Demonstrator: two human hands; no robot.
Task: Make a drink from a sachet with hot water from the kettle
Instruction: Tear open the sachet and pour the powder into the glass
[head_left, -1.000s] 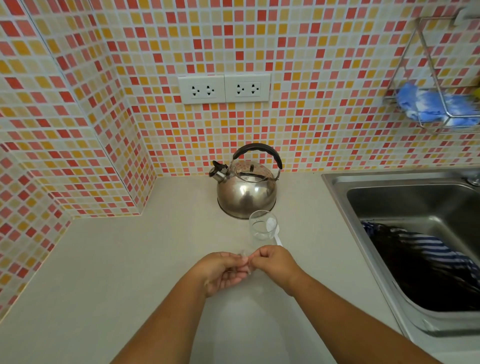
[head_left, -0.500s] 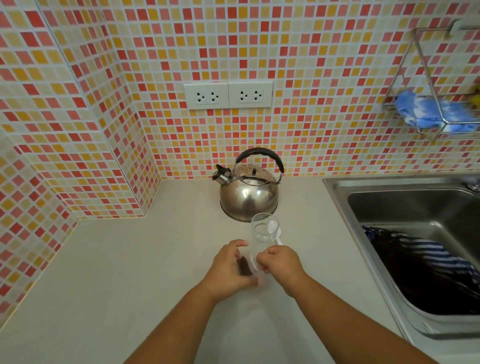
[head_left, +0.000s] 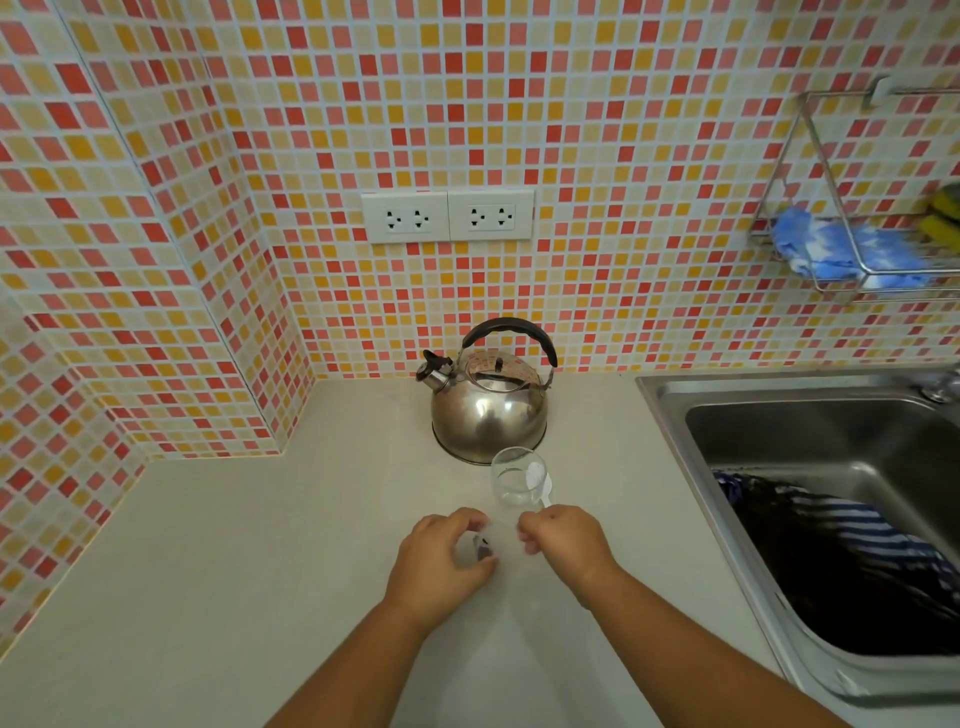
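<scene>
Hands meet low at centre above the table (head_left: 234, 571). Left hand (head_left: 441, 561) has its grip pinching a small sachet (head_left: 483, 546), partly hidden and blurred. Right hand (head_left: 563, 535) has its grip pressed together; whether it touches the sachet I cannot tell. At 12 o'clock from the hands stands a clear glass (head_left: 517, 478) with a white spoon (head_left: 540, 480) in it; liquid inside cannot be judged. Kettle (head_left: 488, 400) sits further at 12 o'clock. Sink (head_left: 670, 410) at 3 o'clock holds striped cloth (head_left: 841, 540).

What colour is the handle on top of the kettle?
Black. The handle arches over the shiny silver kettle, clear in the head view.
</scene>
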